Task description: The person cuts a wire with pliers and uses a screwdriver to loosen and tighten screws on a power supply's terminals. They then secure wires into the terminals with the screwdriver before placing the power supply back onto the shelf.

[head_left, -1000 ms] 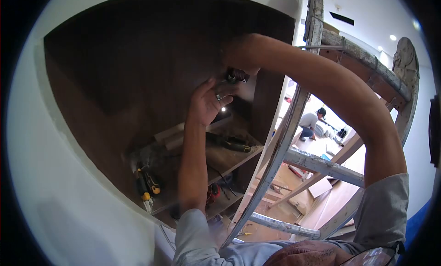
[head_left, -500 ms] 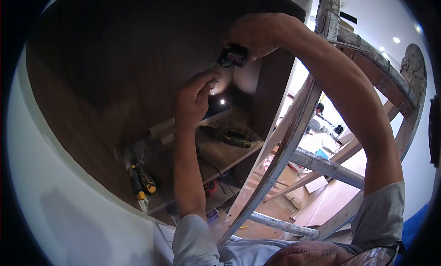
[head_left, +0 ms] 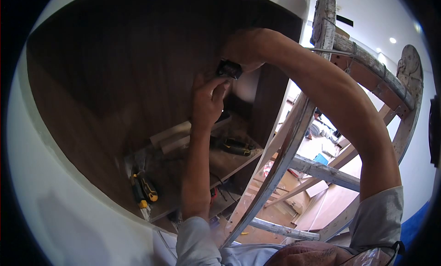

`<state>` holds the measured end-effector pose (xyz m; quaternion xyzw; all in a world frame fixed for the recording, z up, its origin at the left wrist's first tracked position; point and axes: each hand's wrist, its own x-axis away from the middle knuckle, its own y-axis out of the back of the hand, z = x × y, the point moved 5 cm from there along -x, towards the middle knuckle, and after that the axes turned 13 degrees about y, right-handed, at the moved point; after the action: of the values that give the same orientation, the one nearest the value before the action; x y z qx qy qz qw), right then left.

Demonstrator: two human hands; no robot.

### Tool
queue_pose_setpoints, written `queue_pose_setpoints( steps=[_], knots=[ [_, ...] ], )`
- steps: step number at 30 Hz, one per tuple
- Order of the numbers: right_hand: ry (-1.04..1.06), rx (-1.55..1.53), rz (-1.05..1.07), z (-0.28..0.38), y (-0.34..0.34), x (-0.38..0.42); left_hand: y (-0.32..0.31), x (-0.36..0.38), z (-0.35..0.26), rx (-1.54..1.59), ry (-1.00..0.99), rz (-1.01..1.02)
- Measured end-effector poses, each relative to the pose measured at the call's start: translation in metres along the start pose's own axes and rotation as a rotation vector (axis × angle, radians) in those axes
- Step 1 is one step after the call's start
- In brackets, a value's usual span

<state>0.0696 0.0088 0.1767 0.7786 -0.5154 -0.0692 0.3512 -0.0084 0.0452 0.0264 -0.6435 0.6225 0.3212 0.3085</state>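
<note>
Inside a dark wood-lined cabinet, my right hand (head_left: pixel 245 48) is closed round a small black electrical block (head_left: pixel 229 69). The block's face is dim and its detail hard to make out. My left hand (head_left: pixel 209 98) comes up from below, thumb and fingers pinched together at the block's lower edge. A thin wire shows at those fingers in the earlier view; now it is mostly hidden. Below my hands, a shelf (head_left: pixel 177 167) carries a yellow-and-black tool (head_left: pixel 235 147) on the right and two yellow-handled tools (head_left: pixel 146 188) at the left.
A worn wooden ladder (head_left: pixel 294 142) stands close on the right, behind my right arm. Pale wood strips (head_left: pixel 170 135) lie on the shelf at the back. Past the ladder are boards and a cardboard box (head_left: pixel 294 202) on the floor. The white curved wall edge (head_left: pixel 87 192) borders the left.
My right hand has come down with the black block. My left hand has moved right, and its fingertips are now up against the block. A small light below is now mostly covered.
</note>
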Motion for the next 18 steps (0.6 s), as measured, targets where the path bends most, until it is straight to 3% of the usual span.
queue_pose_setpoints(
  steps=[3,5,6,8,10,12,14,16,18],
  knots=[
    [-0.003,-0.004,-0.029,0.002,0.001,0.002,-0.011,0.006,0.003,0.168,0.108,0.051],
    [0.007,0.006,-0.081,0.001,-0.001,0.001,-0.029,0.013,0.018,0.827,0.320,0.083],
    [0.019,0.010,-0.076,0.002,-0.001,0.000,-0.034,0.016,0.014,0.828,0.321,0.085],
    [0.028,0.011,-0.068,0.002,-0.001,0.000,-0.045,0.020,0.005,1.483,0.331,0.179],
    [0.032,0.003,0.043,0.008,0.004,0.006,-0.059,0.020,0.013,1.516,0.265,0.166],
    [0.041,-0.069,0.019,0.007,0.007,0.013,-0.063,0.020,0.018,1.550,0.201,0.154],
    [0.051,-0.145,-0.006,0.007,0.010,0.017,-0.065,0.021,0.023,1.520,0.282,0.156],
    [-0.064,-0.351,0.015,0.004,0.011,0.016,-0.067,0.020,0.026,1.555,0.242,0.166],
    [-0.059,-0.325,-0.022,0.006,0.007,0.008,-0.068,0.018,0.027,1.590,0.205,0.180]
  ],
)
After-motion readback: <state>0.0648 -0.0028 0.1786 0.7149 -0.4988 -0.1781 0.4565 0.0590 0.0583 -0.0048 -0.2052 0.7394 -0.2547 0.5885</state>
